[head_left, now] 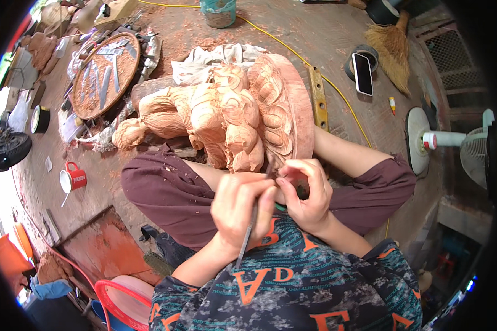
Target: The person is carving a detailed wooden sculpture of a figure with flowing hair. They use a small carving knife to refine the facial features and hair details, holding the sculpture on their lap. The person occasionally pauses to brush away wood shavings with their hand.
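A reddish wooden carving [226, 118] of rounded, draped forms lies on its side before me, its broad base [295, 105] to the right. My left hand [240, 204] is closed around a thin grey metal carving tool [249, 234]. The tool's shaft slants down past my palm toward my shirt, and its upper end is partly hidden by my fingers. My right hand [306, 193] is closed in a pinch close to the left fingertips, by the carving's near edge. Whatever sits between its thumb and forefinger is too small to make out.
At the left, a round woven tray [130, 77] bears several metal tools. A red mug [74, 177] stands nearer. Behind the carving lie a pale cloth [193, 63] and a yellow level [318, 99]. Farther right are a phone [363, 73], a straw broom [392, 44] and a fan [475, 151].
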Action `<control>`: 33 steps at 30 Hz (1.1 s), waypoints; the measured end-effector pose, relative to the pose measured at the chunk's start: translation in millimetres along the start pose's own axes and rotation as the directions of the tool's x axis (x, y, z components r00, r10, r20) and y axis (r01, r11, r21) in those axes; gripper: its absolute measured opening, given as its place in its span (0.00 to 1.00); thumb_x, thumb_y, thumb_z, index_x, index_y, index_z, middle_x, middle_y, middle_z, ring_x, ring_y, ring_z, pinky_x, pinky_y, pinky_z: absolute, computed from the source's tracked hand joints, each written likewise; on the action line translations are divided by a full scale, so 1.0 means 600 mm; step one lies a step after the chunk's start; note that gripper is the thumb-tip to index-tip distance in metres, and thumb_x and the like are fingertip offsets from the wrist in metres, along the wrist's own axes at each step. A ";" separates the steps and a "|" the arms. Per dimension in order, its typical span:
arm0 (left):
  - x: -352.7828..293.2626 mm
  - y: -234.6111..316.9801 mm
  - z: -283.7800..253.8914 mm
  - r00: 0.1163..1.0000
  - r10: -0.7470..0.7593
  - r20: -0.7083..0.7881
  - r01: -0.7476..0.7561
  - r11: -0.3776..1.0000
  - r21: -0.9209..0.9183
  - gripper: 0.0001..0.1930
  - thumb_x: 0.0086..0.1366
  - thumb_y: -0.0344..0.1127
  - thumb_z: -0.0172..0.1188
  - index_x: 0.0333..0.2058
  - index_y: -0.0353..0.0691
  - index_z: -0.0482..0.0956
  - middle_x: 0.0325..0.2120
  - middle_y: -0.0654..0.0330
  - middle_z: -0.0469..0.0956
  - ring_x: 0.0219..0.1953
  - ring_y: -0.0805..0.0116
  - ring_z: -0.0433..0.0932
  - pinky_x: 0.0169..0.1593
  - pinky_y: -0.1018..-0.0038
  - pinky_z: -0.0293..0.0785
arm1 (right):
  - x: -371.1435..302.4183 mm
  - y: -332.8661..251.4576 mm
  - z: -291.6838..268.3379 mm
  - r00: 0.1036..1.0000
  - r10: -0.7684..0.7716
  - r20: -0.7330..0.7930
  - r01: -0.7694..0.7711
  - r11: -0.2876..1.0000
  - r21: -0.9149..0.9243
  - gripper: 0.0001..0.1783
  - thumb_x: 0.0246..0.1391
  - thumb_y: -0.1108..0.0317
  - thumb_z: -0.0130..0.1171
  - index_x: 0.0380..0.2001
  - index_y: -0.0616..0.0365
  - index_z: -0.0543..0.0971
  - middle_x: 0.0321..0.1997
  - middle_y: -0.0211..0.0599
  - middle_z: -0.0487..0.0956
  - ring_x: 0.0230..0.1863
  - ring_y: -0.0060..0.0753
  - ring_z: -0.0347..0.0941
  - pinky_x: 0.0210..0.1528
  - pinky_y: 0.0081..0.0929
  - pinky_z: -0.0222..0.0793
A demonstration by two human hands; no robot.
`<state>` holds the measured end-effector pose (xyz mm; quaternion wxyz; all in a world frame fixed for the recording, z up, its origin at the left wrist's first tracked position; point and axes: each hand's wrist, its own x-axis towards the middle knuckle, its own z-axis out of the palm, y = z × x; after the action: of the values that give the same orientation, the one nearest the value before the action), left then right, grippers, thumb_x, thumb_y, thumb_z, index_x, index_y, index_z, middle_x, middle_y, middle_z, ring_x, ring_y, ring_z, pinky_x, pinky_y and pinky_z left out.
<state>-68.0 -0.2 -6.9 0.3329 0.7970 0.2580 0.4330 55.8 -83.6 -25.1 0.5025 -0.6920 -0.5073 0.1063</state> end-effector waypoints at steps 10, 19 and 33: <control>-0.023 0.007 0.070 0.803 0.588 -0.094 -0.566 0.704 -0.429 0.13 0.47 0.38 0.66 0.27 0.36 0.77 0.23 0.63 0.70 0.27 0.66 0.69 0.36 0.68 0.69 | 0.025 -0.013 0.030 0.987 -0.099 -0.125 0.060 0.957 -0.285 0.11 0.40 0.71 0.69 0.28 0.60 0.78 0.32 0.40 0.80 0.30 0.41 0.78 0.33 0.32 0.75; -0.010 -0.051 0.079 0.848 0.529 -0.026 -0.495 0.774 -0.395 0.13 0.38 0.38 0.62 0.20 0.41 0.69 0.20 0.63 0.59 0.25 0.64 0.63 0.33 0.66 0.61 | 0.042 0.016 0.037 0.967 -0.223 -0.125 0.130 0.849 -0.512 0.10 0.34 0.67 0.69 0.19 0.57 0.78 0.57 0.52 0.71 0.60 0.57 0.64 0.62 0.47 0.62; -0.001 -0.038 0.096 0.797 0.584 -0.151 -0.589 0.698 -0.407 0.11 0.25 0.37 0.46 0.16 0.44 0.66 0.18 0.65 0.55 0.21 0.65 0.59 0.30 0.67 0.61 | 0.040 0.001 0.021 0.976 -0.211 -0.057 0.161 0.870 -0.465 0.10 0.44 0.66 0.69 0.23 0.59 0.77 0.59 0.55 0.71 0.63 0.61 0.65 0.60 0.48 0.67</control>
<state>-21.4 -3.9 -47.7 0.3452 0.7401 -0.1109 0.5664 58.9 -57.1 -22.7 0.3594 -0.7433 -0.5548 -0.1022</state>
